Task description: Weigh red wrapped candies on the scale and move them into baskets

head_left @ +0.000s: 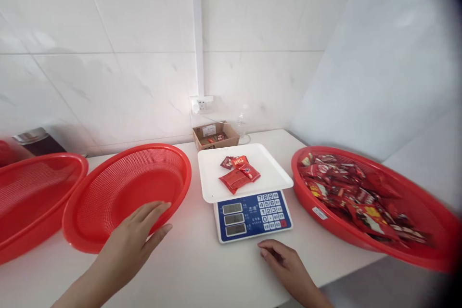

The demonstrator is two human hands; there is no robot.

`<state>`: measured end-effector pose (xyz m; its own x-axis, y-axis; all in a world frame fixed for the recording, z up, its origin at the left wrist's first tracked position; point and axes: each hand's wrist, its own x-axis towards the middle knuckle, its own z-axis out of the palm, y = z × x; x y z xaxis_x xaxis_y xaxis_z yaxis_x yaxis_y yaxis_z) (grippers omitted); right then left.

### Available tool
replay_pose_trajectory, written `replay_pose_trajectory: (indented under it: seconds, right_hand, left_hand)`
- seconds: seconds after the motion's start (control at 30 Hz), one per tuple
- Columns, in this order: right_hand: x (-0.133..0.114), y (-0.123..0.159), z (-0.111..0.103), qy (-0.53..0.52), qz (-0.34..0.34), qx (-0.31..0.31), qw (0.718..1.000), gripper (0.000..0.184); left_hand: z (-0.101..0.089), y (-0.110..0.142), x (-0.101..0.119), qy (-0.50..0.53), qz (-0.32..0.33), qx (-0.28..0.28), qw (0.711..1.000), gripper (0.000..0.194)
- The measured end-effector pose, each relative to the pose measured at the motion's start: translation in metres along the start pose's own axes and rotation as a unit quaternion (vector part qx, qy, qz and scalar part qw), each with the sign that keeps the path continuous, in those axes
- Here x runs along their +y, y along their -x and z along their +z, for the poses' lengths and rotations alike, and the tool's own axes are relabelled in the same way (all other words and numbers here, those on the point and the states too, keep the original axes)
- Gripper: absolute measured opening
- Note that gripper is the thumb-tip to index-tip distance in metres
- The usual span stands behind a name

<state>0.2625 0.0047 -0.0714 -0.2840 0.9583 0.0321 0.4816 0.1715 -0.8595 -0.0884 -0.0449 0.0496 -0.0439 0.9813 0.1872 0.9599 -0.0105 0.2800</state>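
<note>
Head view, pale surface [195, 274] against a tiled wall [144, 9], contents listed from left to right.

Far left: one red oval basket [36, 235], partly cut off by the edge of view. Behind it, a dark container [54, 143] with a silvery top.

Next: a second red basket [173, 148], with perforated sides and a plain red base, tipped toward the viewer. Left hand [135, 233], at its near right rim: fingers extended, thumb held apart, nothing visible in the grasp (contact with the rim cannot be told).

Centre, rear: a wall socket [202, 105]; below it, a small open cardboard box [220, 144] containing a few red items; just right of that, a clear bottle [242, 118].

Centre, front: a digital scale [252, 219], with white pan, blue panel, three displays and a keypad. On the pan, a small overlapping group of red wrapped packets [238, 176], one darker.

Right hand [287, 262], just in front of the scale's lower edge: fingers loosely curled, nothing seen in it; whether thumb and fingertips meet cannot be told.

Far right: a third red basket [357, 236], heaped with assorted packets [342, 190], mostly red, a small white label on its outer wall.
</note>
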Motion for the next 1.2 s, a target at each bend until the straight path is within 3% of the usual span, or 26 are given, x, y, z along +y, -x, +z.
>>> replay_pose_trajectory:
  seconds: [0.1,0.23,0.37,0.47,0.63,0.83,0.97,1.1,1.2]
  right_hand:
    - [-0.001,0.000,-0.002,-0.023,-0.004,-0.007,1.000,0.027]
    - [0.004,0.000,-0.004,-0.057,-0.023,-0.014,0.998,0.026]
    - [0.011,0.001,-0.006,-0.073,-0.053,-0.027,0.996,0.025]
    - [0.015,0.002,-0.007,-0.063,-0.083,-0.050,0.993,0.022]
    - [0.020,0.001,-0.008,-0.066,-0.121,-0.073,0.988,0.019]
    - [0.023,0.000,-0.008,-0.071,-0.135,-0.096,0.984,0.019]
    - [0.023,0.000,-0.009,-0.083,-0.138,-0.097,0.982,0.020]
    - [0.026,0.000,-0.007,-0.085,-0.134,-0.093,0.983,0.020]
    - [0.030,0.000,-0.004,-0.078,-0.141,-0.089,0.983,0.019]
  left_hand:
    - [0.001,-0.045,0.048,0.028,0.070,-0.041,0.996,0.050]
    - [0.026,-0.111,0.111,0.075,0.152,-0.082,0.982,0.058]
    - [0.062,-0.164,0.157,0.033,0.141,-0.136,0.980,0.071]
    - [0.083,-0.188,0.178,-0.010,0.127,-0.163,0.978,0.079]
    - [0.095,-0.204,0.192,-0.050,0.122,-0.184,0.974,0.068]
    - [0.090,-0.229,0.185,-0.053,0.102,-0.184,0.976,0.064]
    - [0.091,-0.246,0.181,-0.024,0.093,-0.182,0.979,0.043]
    - [0.085,-0.250,0.180,-0.005,0.095,-0.141,0.986,0.025]
    - [0.064,-0.242,0.175,-0.010,0.083,-0.091,0.992,0.022]
